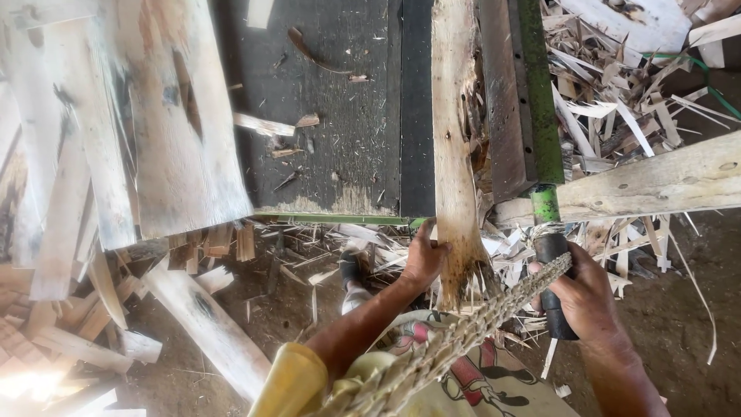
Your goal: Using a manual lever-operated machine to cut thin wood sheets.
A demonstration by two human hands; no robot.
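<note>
A: Obs. — splintered wood slab (454,147) lies lengthwise on the dark bench top (340,116), just left of the green lever blade (538,100). Its ragged near end overhangs the bench edge.

B: Grips?

A: Left hand (424,259) wraps that near end from the left, fingers closed around the edge. Right hand (588,297) is fisted tight on the black handle grip (554,289) at the near end of the lever, right of the slab.

B: Handling judgement?

A: Slab looks stiff, dry, fairly light for its length; rough and fibrous, so it is unlikely to slip but likely to shed splinters. The frayed end probably crumbles; firmer hold seems to be on the sound wood just above it.

B: Unclear items?

A: The slab's far end is cut off by the frame top. The blade's cutting edge is hidden between slab and lever. A braided rope (463,336) crosses in front of the handle; both its ends are out of view. Offcuts (617,116) right of the lever are too jumbled to separate.
</note>
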